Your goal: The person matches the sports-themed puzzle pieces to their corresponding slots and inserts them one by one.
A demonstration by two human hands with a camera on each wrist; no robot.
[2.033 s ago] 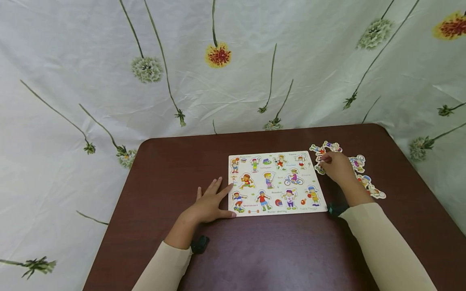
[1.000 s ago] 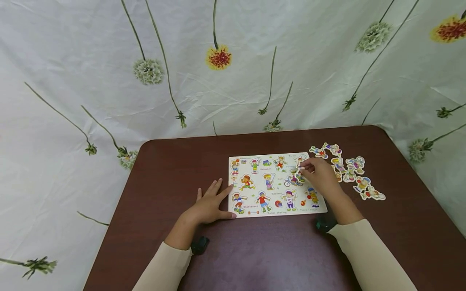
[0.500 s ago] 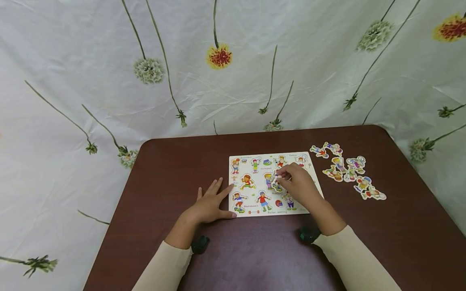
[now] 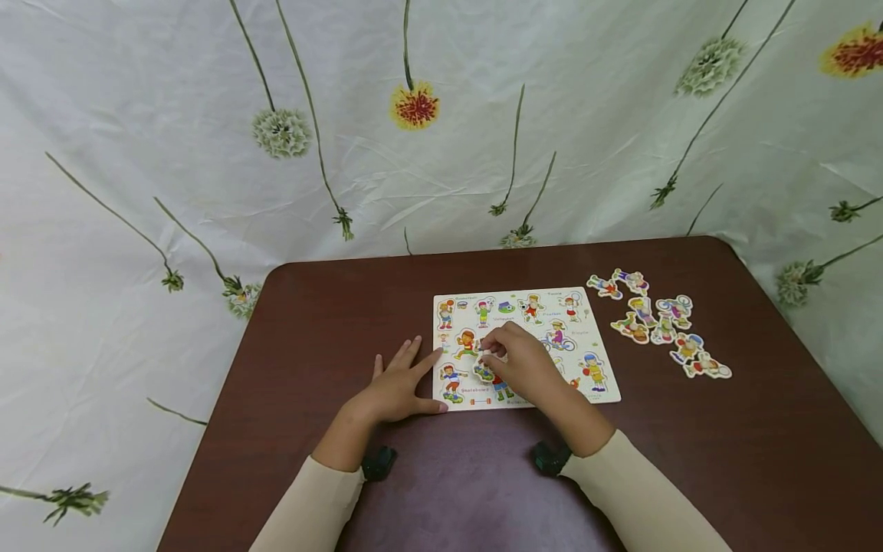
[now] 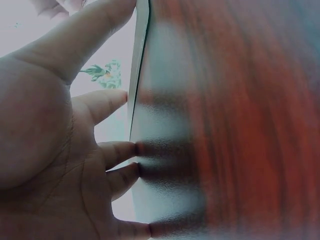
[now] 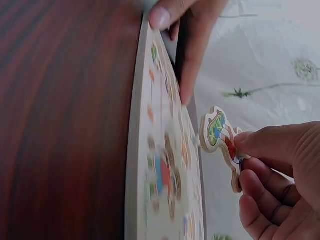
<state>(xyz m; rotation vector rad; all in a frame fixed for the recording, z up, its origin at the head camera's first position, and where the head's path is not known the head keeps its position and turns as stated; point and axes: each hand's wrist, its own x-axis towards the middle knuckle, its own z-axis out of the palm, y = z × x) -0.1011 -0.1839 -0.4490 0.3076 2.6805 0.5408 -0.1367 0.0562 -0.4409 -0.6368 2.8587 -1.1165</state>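
Partial state of work with a rectangular white wooden puzzle board [image 4: 510,296] bearing brightly coloured sports figures, laid on a dark reddish-brown wooden counter [image 4: 517,475]. The right hand [image 4: 527,368] has a narrow grip: thumb and fingers pinch a small, flat, pale-edged wooden piece with a green oval at one end [image 6: 218,131], probably a skateboarder. This held piece is tilted above the board, toward eight o'clock from its centre, and appears not to be seated. The skateboarder figure [image 4: 451,383], its likely match, lies just beyond it, also toward eight o'clock. The left hand [image 4: 395,389] has a wide grip, fingers spread, touching the board's nine-to-eight o'clock edge and holding nothing.

Left to do: a cluster of about eight multicoloured, cut-out wooden pieces [image 4: 664,330] lies on the counter, between two and three o'clock from the board. One of them seems to repeat the board's bicycle figure [image 4: 556,337], which suggests that the latter is printed rather than fitted. Done so far: whether any other outline is already filled cannot be told at this size; the work is judged to be at an early stage.
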